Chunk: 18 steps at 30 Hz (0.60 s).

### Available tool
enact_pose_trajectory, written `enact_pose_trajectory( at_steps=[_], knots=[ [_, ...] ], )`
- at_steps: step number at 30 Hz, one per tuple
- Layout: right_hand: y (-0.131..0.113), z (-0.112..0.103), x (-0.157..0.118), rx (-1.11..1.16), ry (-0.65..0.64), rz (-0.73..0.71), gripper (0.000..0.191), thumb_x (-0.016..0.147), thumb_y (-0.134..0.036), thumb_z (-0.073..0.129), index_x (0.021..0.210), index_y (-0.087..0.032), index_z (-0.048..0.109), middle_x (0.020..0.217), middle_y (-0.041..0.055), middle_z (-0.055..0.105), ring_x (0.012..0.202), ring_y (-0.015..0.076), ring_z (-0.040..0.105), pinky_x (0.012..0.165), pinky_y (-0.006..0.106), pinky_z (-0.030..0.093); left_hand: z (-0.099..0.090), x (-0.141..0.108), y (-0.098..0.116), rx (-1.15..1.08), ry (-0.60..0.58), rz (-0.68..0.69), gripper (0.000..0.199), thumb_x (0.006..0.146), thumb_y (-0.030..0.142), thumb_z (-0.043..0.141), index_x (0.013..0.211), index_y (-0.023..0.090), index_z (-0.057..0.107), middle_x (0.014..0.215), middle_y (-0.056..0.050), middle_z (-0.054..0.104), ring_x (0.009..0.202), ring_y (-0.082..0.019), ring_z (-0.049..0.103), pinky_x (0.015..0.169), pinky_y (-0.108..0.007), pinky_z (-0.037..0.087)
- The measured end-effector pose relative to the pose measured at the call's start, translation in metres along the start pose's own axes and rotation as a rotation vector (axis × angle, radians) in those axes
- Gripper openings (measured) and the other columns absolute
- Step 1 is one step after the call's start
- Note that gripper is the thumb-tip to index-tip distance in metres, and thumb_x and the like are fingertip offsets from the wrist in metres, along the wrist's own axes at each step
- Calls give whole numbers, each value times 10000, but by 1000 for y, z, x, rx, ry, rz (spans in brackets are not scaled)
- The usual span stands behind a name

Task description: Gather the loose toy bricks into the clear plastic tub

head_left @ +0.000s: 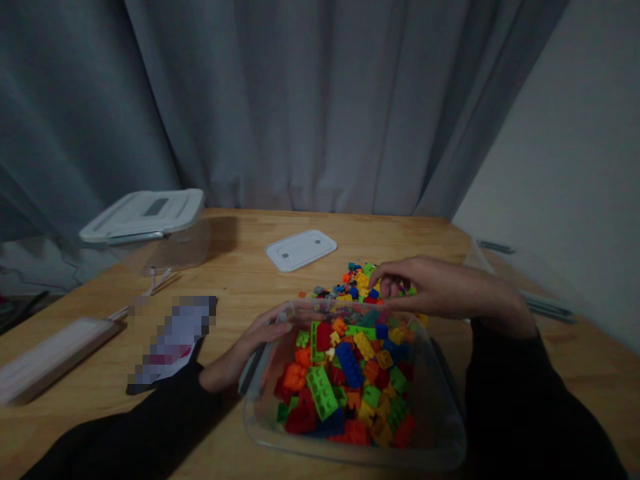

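A clear plastic box [440, 413] stands at the front of the wooden table, filled with large building bricks in red, green, blue, orange and yellow. My left hand [263, 333] holds the box at its far left corner, thumb over the rim and the other fingers along the far side. Behind the box lies a pile of smaller coloured bricks [357, 283]. Over the right part of this pile is my right hand [400, 283], palm down, with its fingers curled; whether a brick is between them is too small and dark to tell.
A white lid [301, 251] lies behind the pile. At the back left stands a lidded clear box [185, 243]. A phone [180, 340] and a pale long object [55, 357] with a cable are on the left. Another clear container [520, 280] is at the right.
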State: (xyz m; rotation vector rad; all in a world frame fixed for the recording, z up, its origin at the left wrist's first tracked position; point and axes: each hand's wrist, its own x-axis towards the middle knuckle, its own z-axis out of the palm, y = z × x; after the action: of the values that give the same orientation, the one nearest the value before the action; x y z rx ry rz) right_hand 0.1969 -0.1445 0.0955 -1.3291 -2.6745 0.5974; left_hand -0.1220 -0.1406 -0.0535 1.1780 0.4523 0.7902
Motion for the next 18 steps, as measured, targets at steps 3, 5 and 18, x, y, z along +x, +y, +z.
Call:
enact_pose_trajectory(
  at_steps=[3, 5, 18],
  knots=[
    [3, 0, 3, -26, 116, -63, 286, 942, -420, 641, 1113, -205, 721, 1006, 50, 767, 867, 193, 687, 732, 284, 495, 3, -1, 1, -16, 11, -16, 498, 930, 272, 559, 1416, 169, 593, 1450, -181, 625, 1349, -387, 569, 1161, -569, 378],
    [4, -1, 6, 9, 254, -108, 273, 953, -404, 626, 1105, -205, 737, 1026, 50, 770, 883, 185, 693, 771, 293, 514, 4, -2, 3, -17, 22, -18, 470, 930, 266, 567, 1389, 179, 621, 1422, -169, 651, 1306, -376, 607, 1145, -547, 401],
    [65, 6, 44, 78, 862, -36, 171, 931, -309, 664, 1001, -178, 749, 924, 47, 768, 792, 167, 678, 708, 293, 521, 10, -1, 10, 11, 115, 38, 310, 869, 250, 681, 1166, 234, 772, 1266, -90, 759, 1334, -328, 589, 1153, -443, 413]
  ],
)
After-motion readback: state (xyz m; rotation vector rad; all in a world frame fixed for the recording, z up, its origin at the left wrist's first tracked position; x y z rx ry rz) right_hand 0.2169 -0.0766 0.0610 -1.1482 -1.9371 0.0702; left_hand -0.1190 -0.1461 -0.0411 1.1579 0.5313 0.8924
